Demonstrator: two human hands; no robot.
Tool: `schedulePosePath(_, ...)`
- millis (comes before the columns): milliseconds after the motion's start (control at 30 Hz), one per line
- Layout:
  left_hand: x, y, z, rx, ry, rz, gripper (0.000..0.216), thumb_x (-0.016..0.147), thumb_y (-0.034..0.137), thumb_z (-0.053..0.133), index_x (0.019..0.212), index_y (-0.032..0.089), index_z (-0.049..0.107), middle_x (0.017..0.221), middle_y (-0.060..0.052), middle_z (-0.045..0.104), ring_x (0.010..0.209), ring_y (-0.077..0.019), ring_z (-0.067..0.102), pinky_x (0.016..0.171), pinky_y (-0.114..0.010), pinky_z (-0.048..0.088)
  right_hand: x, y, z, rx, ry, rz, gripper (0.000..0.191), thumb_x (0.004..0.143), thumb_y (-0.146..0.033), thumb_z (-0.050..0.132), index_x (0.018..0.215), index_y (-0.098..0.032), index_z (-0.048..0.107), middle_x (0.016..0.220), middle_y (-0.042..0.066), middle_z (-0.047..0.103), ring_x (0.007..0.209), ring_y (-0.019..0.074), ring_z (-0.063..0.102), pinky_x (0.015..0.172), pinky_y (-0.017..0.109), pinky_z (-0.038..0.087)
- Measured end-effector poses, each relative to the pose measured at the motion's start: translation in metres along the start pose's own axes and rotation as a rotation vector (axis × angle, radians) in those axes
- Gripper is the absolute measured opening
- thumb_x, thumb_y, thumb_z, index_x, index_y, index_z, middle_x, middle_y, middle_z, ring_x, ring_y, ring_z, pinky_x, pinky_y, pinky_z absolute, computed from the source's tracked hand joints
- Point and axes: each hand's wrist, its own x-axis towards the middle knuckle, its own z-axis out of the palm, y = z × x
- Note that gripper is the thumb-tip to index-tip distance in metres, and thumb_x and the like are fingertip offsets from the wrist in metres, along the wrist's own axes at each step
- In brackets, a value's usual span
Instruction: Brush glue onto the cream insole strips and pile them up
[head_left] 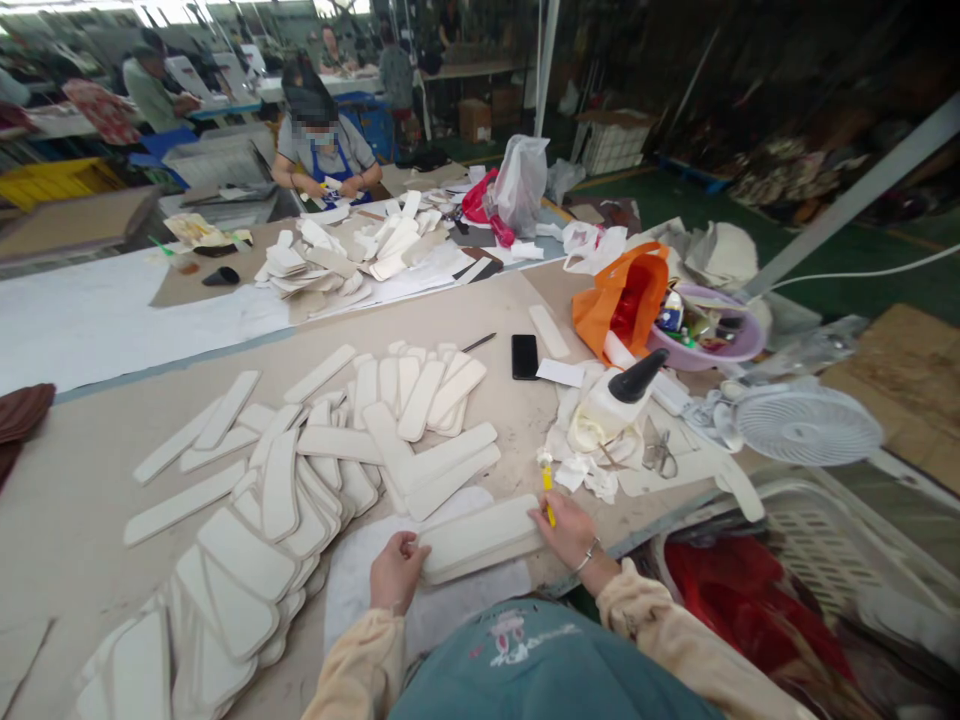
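Observation:
A small stack of long white rounded strips (480,537) lies on a white sheet (352,590) close in front of me. Curled at its left end, my left hand (396,572) has thumb and fingertips on the edge. At the right end is my right hand (568,530), closed round a slim yellow-handled tool (548,490) whose pale tip points away; its fingers also touch the strip. The tip is too small to tell its kind. Many more white strips (300,480) are piled and fanned out to the left.
To the right stand a white bottle with a black nozzle (611,405), crumpled tissue (589,475), scissors (660,458), a phone (524,357), an orange bag (611,295), a purple basin (712,350) and a fan (806,422). Across the table a co-worker (328,150) handles pieces.

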Motion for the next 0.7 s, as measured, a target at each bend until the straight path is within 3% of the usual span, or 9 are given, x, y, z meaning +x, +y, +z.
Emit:
schedulePosePath(100,0.001,-0.002,-0.001,-0.003,-0.003,0.008,0.030,0.069,0.042,0.053,0.090,0.020,0.055,0.069,0.002,0.062,0.068,-0.0168,0.060,0.062,-0.026,0.039,-0.002,0.004,-0.005,0.021,0.034,-0.021,0.013,0.082,-0.033,0.049,0.079,-0.021,0.050,0.073,0.004,0.059,0.072,0.0199,0.057,0.059,0.030,0.045)
schedulePosePath(333,0.002,-0.001,-0.001,-0.016,0.014,0.014,0.034,0.065,0.047,0.054,0.086,0.019,0.057,0.076,-0.001,0.062,0.066,-0.0184,0.060,0.064,-0.028,0.041,-0.008,-0.027,-0.001,0.279,-0.067,-0.498,0.020,0.086,-0.014,0.036,0.087,-0.022,0.054,0.101,0.009,0.063,0.106,0.0191,0.053,0.091,0.039,0.044)
schedulePosePath(433,0.003,-0.003,-0.001,-0.018,0.020,0.021,0.033,0.065,0.048,0.054,0.083,0.021,0.055,0.073,0.000,0.061,0.065,-0.0186,0.060,0.063,-0.029,0.041,-0.008,-0.041,0.008,0.297,-0.146,-0.604,0.021,0.085,-0.013,0.036,0.089,-0.020,0.054,0.110,0.009,0.060,0.114,0.0167,0.047,0.098,0.040,0.039)
schedulePosePath(533,0.005,-0.004,0.000,-0.005,0.024,0.031,0.032,0.065,0.048,0.054,0.081,0.021,0.054,0.071,0.000,0.061,0.066,-0.0189,0.060,0.063,-0.028,0.041,-0.010,-0.033,0.012,0.258,-0.164,-0.587,0.019,0.084,-0.013,0.038,0.089,-0.019,0.055,0.112,0.009,0.060,0.119,0.0168,0.043,0.100,0.041,0.036)
schedulePosePath(700,0.006,0.000,-0.001,-0.004,0.020,0.026,0.031,0.063,0.047,0.055,0.078,0.020,0.053,0.067,0.000,0.061,0.066,-0.0191,0.059,0.062,-0.029,0.041,-0.012,0.009,0.001,0.158,-0.085,-0.390,0.017,0.084,-0.016,0.041,0.089,-0.020,0.057,0.113,0.010,0.060,0.116,0.0205,0.047,0.098,0.046,0.038)
